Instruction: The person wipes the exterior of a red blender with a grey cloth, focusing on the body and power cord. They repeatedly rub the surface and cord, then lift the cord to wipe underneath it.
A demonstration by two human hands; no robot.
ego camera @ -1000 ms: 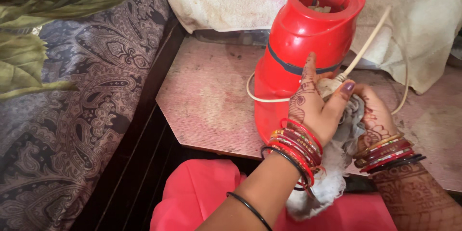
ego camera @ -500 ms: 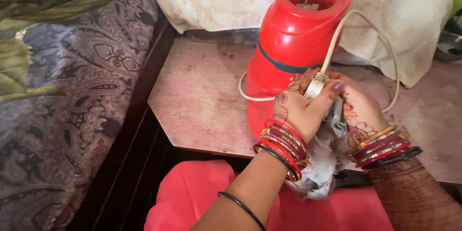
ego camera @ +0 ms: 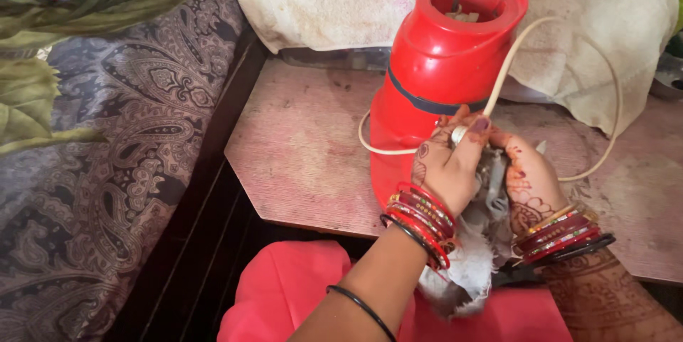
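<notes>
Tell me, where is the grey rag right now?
In the head view the grey rag sits low and right of centre, bunched between the left hand and right hand, against the base of the red appliance, and hangs over the table edge.

Left hand (ego camera: 445, 167) has curled shut — fingers now pinching the cord (ego camera: 498, 82).

No packages, labels, signs or screens anywhere in view.

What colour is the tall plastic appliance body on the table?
Red, with a dark band; tall plastic appliance body, head view.
</notes>
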